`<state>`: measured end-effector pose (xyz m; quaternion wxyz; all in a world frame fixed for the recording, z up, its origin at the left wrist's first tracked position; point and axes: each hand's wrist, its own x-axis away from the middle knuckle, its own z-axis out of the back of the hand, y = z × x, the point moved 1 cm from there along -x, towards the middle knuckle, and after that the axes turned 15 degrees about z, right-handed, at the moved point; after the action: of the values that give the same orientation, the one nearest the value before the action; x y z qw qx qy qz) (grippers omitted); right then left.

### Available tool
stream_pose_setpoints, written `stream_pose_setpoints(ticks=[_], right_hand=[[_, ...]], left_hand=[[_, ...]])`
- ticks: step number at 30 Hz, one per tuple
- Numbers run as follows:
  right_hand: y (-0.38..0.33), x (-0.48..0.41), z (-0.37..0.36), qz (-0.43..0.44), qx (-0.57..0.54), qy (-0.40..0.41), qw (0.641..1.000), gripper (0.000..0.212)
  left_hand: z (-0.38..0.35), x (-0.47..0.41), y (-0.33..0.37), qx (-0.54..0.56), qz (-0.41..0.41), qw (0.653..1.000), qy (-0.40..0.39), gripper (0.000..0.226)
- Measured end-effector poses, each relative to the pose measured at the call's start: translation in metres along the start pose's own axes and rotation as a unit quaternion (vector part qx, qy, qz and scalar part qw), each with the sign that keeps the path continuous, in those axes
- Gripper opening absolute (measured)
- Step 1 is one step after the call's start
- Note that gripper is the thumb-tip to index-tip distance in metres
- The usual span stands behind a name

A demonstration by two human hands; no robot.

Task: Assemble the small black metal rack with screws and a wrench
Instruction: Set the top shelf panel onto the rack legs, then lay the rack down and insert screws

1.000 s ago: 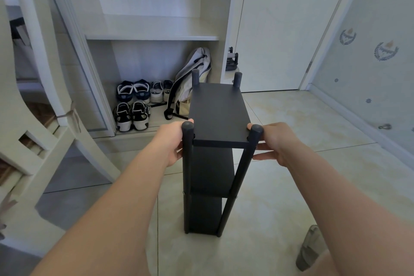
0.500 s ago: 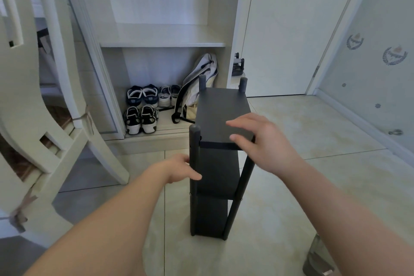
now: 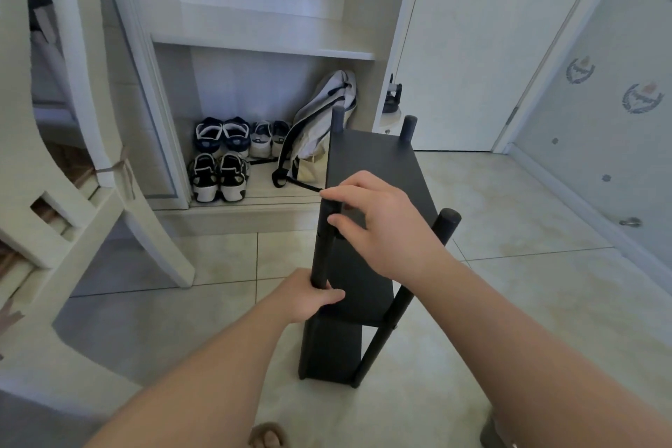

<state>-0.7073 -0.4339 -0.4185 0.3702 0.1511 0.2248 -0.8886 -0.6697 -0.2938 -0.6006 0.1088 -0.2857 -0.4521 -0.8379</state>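
The small black metal rack [image 3: 378, 164] stands upright on the tiled floor, with flat shelves and round posts at its corners. My left hand [image 3: 309, 296] grips the near left post about halfway down. My right hand [image 3: 378, 218] reaches across the top shelf and pinches the top end of that same near left post between thumb and fingers. The near right post [image 3: 446, 225] stands free. No screws or wrench show in view.
A pale wooden chair [image 3: 91, 171] stands close on the left. Behind the rack a cabinet recess holds several shoes [image 3: 222, 156] and a grey bag [image 3: 323, 120]. A white door [image 3: 469, 47] is at the back right, a wall at far right.
Both hands left the top corners. My left hand slid down and closed round the near left post. My right hand crossed over the top shelf to that post's top end.
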Motion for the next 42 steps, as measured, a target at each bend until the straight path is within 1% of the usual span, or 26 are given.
stream_pose_setpoints(ticks=[2,4,11,14,16,20,22,23,25,27,29,31,33,36,42], right_hand=[[0.004,0.001,0.001,0.005,0.005,0.014,1.000,0.033],[0.008,0.003,0.004,0.006,0.009,0.040,0.999,0.032],[0.041,0.022,0.044,-0.025,0.010,0.145,0.989,0.028],[0.057,0.040,0.055,-0.052,0.016,0.195,0.979,0.028],[0.071,0.055,0.058,-0.070,0.027,0.221,0.972,0.029],[0.108,0.089,0.062,-0.157,0.014,0.264,0.951,0.030],[0.130,0.111,0.058,-0.230,-0.008,0.278,0.933,0.028],[0.142,0.124,0.053,-0.269,-0.022,0.283,0.920,0.027],[0.166,0.149,0.040,-0.339,-0.042,0.286,0.895,0.024],[0.191,0.171,0.020,-0.399,-0.064,0.285,0.869,0.023],[0.213,0.187,-0.003,-0.445,-0.101,0.293,0.840,0.022],[0.233,0.199,-0.026,-0.487,-0.131,0.281,0.816,0.022],[0.248,0.209,-0.049,-0.518,-0.150,0.246,0.805,0.024],[0.267,0.221,-0.082,-0.546,-0.170,0.195,0.797,0.021],[0.296,0.236,-0.146,-0.596,-0.221,0.157,0.756,0.017]], left_hand=[[-0.002,-0.004,0.001,-0.002,-0.010,1.000,0.005,0.035],[-0.004,-0.007,0.005,0.016,-0.029,0.999,0.011,0.042],[-0.017,-0.002,0.039,0.059,-0.127,0.988,0.058,0.045],[-0.028,-0.001,0.055,0.055,-0.153,0.981,0.105,0.048],[-0.041,-0.003,0.066,0.048,-0.157,0.978,0.133,0.046],[-0.078,-0.017,0.086,-0.004,-0.160,0.972,0.172,0.035],[-0.095,-0.028,0.091,-0.055,-0.153,0.974,0.158,0.033],[-0.103,-0.034,0.091,-0.088,-0.149,0.976,0.134,0.035],[-0.116,-0.047,0.086,-0.152,-0.141,0.975,0.075,0.037],[-0.127,-0.062,0.079,-0.215,-0.139,0.965,0.054,0.039],[-0.134,-0.078,0.073,-0.275,-0.147,0.947,0.082,0.041],[-0.138,-0.096,0.067,-0.332,-0.153,0.923,0.120,0.041],[-0.141,-0.114,0.057,-0.372,-0.144,0.907,0.132,0.042],[-0.146,-0.138,0.034,-0.398,-0.127,0.899,0.131,0.042],[-0.156,-0.172,-0.004,-0.432,-0.092,0.893,0.081,0.039]])
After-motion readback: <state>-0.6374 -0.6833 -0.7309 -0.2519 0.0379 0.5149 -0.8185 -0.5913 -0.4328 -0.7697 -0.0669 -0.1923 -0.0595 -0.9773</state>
